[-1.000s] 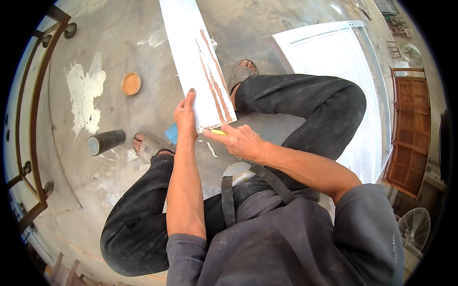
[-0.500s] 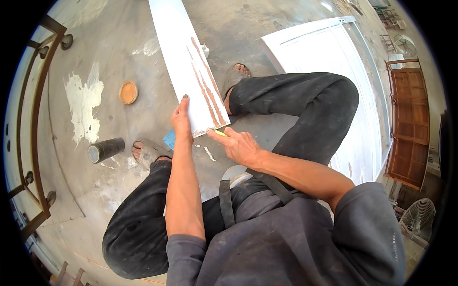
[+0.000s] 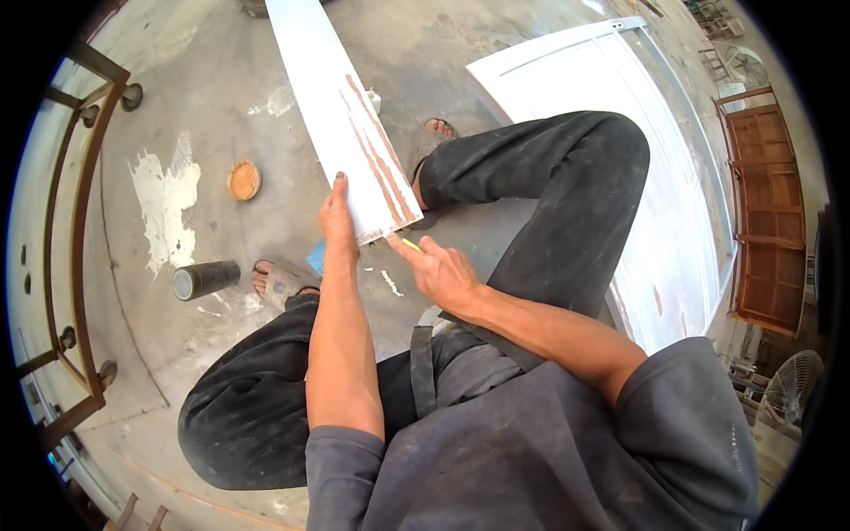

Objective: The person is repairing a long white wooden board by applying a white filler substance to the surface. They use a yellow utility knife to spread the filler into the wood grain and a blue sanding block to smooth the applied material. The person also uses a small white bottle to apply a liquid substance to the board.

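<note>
A long white board (image 3: 317, 93) slants away from me, with brown filler streaks (image 3: 379, 159) along its right side near the close end. My left hand (image 3: 336, 217) grips the board's left edge near that end, thumb on top and fingers underneath. My right hand (image 3: 444, 276) is closed around a slim yellow-handled tool (image 3: 410, 244). The tool's tip is at the board's near end edge, which looks rough and brownish; the kind of blade is too small to tell. Part of a blue sheet (image 3: 316, 257) shows below my left wrist.
On the floor to the left are a round tub of orange-brown paste (image 3: 244, 180), a dark cylinder (image 3: 206, 280) on its side and a dried cream spill (image 3: 166, 208). A wheeled frame (image 3: 86, 212) stands far left. White panels (image 3: 567, 75) lie right, beyond my bent leg (image 3: 549, 177).
The view has shifted slightly. My right hand and the yellow-handled tool have moved a little along the board's near end; my left hand keeps its grip.
</note>
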`<state>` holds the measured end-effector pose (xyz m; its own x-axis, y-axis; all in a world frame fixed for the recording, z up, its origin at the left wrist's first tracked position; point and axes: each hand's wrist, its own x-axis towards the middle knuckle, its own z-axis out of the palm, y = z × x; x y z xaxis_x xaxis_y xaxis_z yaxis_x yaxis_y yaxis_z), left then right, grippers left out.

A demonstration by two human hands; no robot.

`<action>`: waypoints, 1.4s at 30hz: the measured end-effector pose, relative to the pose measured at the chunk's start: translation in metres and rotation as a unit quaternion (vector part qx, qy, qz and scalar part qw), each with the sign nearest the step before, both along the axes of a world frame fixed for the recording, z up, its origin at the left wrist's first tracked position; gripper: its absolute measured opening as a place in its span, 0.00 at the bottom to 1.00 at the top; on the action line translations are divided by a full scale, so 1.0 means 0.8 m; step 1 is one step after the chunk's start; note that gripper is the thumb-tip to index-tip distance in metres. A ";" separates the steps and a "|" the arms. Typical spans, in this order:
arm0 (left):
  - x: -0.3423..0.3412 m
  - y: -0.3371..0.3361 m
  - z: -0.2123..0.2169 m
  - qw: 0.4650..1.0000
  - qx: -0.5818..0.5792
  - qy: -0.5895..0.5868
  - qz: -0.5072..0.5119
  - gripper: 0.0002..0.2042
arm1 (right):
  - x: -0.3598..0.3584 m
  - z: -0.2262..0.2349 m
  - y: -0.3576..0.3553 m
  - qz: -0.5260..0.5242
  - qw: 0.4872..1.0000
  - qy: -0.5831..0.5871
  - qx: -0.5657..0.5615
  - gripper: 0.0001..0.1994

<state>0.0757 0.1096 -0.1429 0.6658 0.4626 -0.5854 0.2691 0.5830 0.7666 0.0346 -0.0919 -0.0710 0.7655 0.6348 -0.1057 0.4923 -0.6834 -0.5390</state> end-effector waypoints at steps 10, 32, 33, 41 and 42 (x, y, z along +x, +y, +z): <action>0.008 0.001 0.015 1.000 0.018 0.012 0.003 0.36 | 0.004 0.000 0.011 -0.006 1.000 0.006 -0.029 0.32; 0.001 -0.008 0.001 0.999 0.030 0.015 0.003 0.36 | 0.017 -0.011 0.021 -0.029 0.999 -0.029 0.031 0.29; 0.001 -0.007 0.000 0.999 0.032 0.014 0.003 0.36 | 0.019 -0.006 0.024 -0.030 0.998 -0.025 0.038 0.29; 0.003 -0.008 0.013 0.999 0.026 0.028 -0.003 0.35 | 0.031 -0.013 0.028 -0.030 0.998 -0.016 0.046 0.27; 0.004 -0.006 0.013 0.999 0.026 0.032 -0.008 0.36 | 0.030 -0.011 0.026 -0.031 0.997 -0.017 0.066 0.27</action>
<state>0.0785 0.1052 -0.1328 0.6352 0.4837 -0.6021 0.3269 0.5380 0.7770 0.0588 -0.0711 -0.0800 0.8049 0.5933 0.0020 0.4712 -0.6371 -0.6100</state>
